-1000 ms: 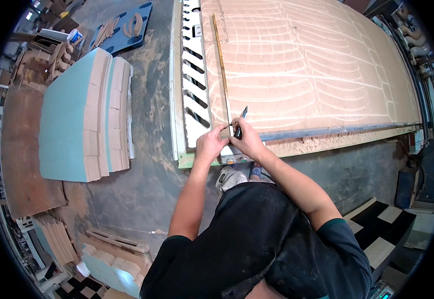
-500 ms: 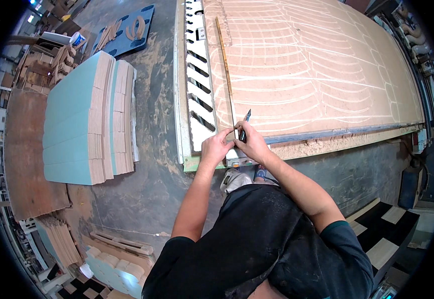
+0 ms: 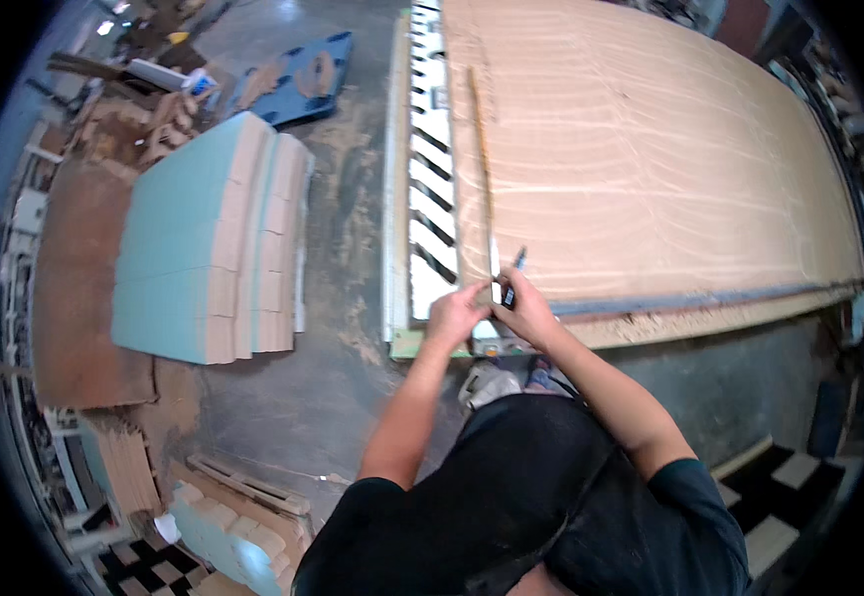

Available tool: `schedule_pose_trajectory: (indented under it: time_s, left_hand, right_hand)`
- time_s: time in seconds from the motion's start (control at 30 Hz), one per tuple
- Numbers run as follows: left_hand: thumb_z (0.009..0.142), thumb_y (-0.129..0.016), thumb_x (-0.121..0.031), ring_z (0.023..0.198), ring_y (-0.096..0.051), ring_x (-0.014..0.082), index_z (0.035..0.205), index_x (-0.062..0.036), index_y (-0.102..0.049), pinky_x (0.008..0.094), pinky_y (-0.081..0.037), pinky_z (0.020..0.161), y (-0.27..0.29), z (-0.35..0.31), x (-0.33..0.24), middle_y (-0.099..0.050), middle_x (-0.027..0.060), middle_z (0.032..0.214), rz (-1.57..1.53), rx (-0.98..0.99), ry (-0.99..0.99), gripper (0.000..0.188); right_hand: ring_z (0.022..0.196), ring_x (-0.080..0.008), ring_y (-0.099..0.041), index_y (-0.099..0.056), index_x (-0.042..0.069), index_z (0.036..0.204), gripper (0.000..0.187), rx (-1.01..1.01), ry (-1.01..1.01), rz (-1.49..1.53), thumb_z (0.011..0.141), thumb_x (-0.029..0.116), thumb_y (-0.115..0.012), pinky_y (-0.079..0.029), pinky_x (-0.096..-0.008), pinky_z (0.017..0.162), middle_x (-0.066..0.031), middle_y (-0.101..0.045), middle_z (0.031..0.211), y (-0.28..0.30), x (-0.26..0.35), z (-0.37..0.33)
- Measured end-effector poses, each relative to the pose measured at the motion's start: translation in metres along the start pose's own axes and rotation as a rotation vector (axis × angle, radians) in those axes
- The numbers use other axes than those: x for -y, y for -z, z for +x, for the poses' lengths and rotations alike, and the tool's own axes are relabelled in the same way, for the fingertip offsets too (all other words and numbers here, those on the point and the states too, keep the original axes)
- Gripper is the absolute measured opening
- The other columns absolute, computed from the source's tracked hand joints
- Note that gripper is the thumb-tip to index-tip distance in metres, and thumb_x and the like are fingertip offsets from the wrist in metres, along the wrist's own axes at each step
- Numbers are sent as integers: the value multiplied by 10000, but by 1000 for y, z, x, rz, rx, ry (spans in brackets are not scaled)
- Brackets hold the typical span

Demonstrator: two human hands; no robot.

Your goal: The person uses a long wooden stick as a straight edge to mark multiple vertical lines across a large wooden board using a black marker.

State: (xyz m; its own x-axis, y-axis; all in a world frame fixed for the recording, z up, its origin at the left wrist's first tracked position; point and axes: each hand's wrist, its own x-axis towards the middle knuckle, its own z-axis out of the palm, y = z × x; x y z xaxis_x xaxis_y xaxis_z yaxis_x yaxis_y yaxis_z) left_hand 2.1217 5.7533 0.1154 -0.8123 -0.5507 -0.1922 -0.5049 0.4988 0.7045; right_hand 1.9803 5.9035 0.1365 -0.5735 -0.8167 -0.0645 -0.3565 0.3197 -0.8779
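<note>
We pin the long straightedge [image 3: 482,169] flat on the plywood sheet [image 3: 650,149], at its near edge, left hand [image 3: 455,313] fingers pressing its end. Our right hand [image 3: 526,313] grips a pen [image 3: 513,273] beside it; we keep the tip tight against the straightedge.

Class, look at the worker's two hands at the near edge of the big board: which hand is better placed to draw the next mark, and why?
Right hand: it holds the pen, tip near the long ruler. Left hand rests at the ruler's near end.
</note>
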Motion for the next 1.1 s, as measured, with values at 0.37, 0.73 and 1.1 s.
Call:
schedule_pose_trajectory:
  time_s: [0.37,0.73,1.1]
  left_hand:
    - [937,-959,-383,757,-704,213,1449,-196,-799,403,-574,727,18,-93,13,-714,68,814,-141,-236,130,568]
    - [985,-921,-182,1002,-796,177,1191,-18,-868,369,-634,917,-16,-378,288,-853,97,1070,-468,-556,808,269]
    - [1089,-799,-140,751,-653,110,1246,-12,-824,309,-557,717,183,-369,468,-723,8,867,-549,-592,717,204]
  right_hand:
    - [1055,-337,-747,-630,52,1387,600,-55,114,167,880,81,-949,-611,-440,930,-175,-737,1208,0,-36,-15]
    - [1116,-376,-787,-621,55,1401,532,-311,118,57,962,146,-907,-617,-470,1002,-198,-780,1200,-21,-28,-30]
    - [979,-177,-729,-641,39,1363,316,-956,81,-129,1091,100,-789,-601,-366,903,-91,-758,1059,-87,21,-19]
